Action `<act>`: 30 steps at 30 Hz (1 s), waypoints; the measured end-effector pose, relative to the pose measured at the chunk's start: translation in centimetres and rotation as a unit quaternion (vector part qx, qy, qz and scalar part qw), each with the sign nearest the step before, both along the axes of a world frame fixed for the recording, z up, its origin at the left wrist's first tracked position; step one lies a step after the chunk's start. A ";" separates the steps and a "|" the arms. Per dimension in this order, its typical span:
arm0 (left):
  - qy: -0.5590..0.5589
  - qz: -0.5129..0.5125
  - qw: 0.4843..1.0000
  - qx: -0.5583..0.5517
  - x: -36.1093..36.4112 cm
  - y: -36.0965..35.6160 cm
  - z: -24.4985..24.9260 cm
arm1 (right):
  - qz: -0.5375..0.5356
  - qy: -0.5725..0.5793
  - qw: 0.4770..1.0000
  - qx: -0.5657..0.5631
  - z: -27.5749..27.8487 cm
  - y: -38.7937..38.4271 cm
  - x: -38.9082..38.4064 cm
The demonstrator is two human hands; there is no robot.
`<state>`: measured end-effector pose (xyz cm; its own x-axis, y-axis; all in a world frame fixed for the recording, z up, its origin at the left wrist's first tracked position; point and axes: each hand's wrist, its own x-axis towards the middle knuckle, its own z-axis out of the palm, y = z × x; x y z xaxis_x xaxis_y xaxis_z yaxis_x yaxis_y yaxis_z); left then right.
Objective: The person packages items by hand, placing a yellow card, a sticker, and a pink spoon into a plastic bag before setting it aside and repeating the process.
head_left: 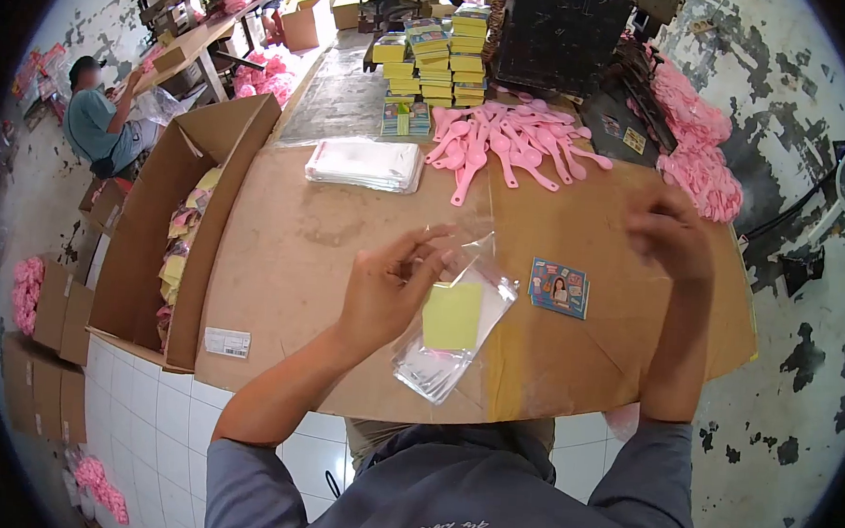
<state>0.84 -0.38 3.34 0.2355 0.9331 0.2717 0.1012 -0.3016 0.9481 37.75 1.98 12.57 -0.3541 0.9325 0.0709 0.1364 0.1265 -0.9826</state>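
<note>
My left hand (404, 275) pinches the upper edge of a clear plastic bag (482, 246) over the cardboard-covered table. A yellow card (452, 316) shows in or under that clear plastic. Beneath lies a stack of clear plastic bags (435, 373), slanted on the tabletop. My right hand (671, 231) is raised at the right, its fingers smeared by motion. Below and left of it sits a small stack of printed cards (559, 289) with blue edges. Pink plastic spoons (507, 143) are heaped beyond both hands.
Another pile of clear bags (364, 164) lies at the back left. Tall stacks of cards (435, 61) stand behind the spoons. A deep cardboard box (222, 223) with filled packets adjoins the table's left edge. A person (102, 123) sits far left. Pink bundles (696, 145) are piled right.
</note>
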 end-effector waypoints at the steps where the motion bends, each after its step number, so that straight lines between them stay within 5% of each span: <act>1: -0.016 0.004 1.000 -0.006 0.0 0.2 -0.2 | 0.063 0.078 0.995 -0.012 -0.5 0.5 4.1; 2: -0.026 0.002 1.000 0.003 0.0 0.4 -0.6 | 0.124 0.156 0.980 -0.024 -1.5 1.4 7.5; 5: -0.049 -0.006 0.999 0.014 -0.1 0.5 -1.3 | -0.216 -0.165 0.962 -0.011 -4.7 2.5 12.4; 6: -0.052 -0.010 0.999 0.011 0.0 0.5 -1.2 | -0.285 -0.374 0.876 0.111 -7.4 2.6 14.8; 8: -0.058 -0.015 0.998 0.008 0.2 0.5 -1.0 | -0.361 -0.700 0.528 0.318 -12.8 1.9 18.9; 11: -0.075 -0.009 0.997 0.006 0.5 0.4 -0.9 | -0.412 -0.590 0.622 0.309 -8.7 0.8 12.8; 14: -0.073 -0.009 0.997 0.006 0.5 0.7 -1.4 | -0.334 -0.433 0.753 0.365 -5.5 -0.3 4.7; 17: -0.043 -0.009 0.999 0.000 0.1 0.8 -1.4 | -0.158 -0.257 0.951 0.064 -3.8 0.6 3.9; 20: -0.058 -0.016 0.998 -0.025 0.1 0.8 -1.3 | -0.142 -0.224 0.964 0.021 -6.6 6.1 10.8; 21: -0.066 -0.023 0.997 -0.027 0.1 0.8 -1.1 | -0.220 -0.439 0.856 0.164 -7.9 5.9 11.7; 22: -0.074 -0.030 0.996 -0.028 0.1 0.8 -1.0 | -0.280 -0.616 0.675 0.295 -8.8 5.1 11.7; 24: -0.098 -0.038 0.994 -0.026 0.1 1.0 -1.1 | -0.293 -0.649 0.600 0.364 -8.9 4.7 11.7; 26: -0.112 -0.044 0.992 -0.031 0.2 1.0 -1.2 | -0.211 -0.402 0.854 0.253 -6.0 3.9 8.7; 27: -0.112 -0.048 0.992 -0.037 0.2 0.9 -1.0 | -0.207 -0.341 0.905 0.148 -5.8 4.3 9.0; 29: -0.107 -0.065 0.991 -0.053 0.1 0.8 -0.9 | -0.192 -0.199 0.959 -0.066 -5.2 5.5 10.3; 30: -0.102 -0.077 0.990 -0.062 0.0 0.8 -0.8 | -0.268 -0.430 0.857 0.093 -6.4 5.2 10.7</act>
